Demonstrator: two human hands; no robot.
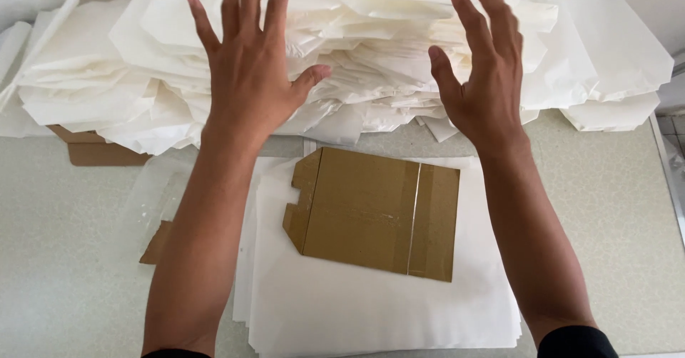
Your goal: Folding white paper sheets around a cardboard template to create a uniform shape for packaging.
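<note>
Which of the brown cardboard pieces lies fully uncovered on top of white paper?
The flat cardboard piece between the forearms, on the paper sheets. The others poke out from under paper at left.

Place: a packing or paper-handling workroom.
Evidence: heaped white paper sheets [371, 51] behind the flat cardboard piece [374, 212]; a neat paper stack [371, 308] under it, on a speckled surface [64, 258].

Cardboard piece [372, 212] sits on a flat stack of paper sheets [378, 308] on the table [64, 258]. Behind that there's a big heap of folded paper [371, 79], with both hands, left hand [246, 79] and right hand [481, 79], over it.
</note>
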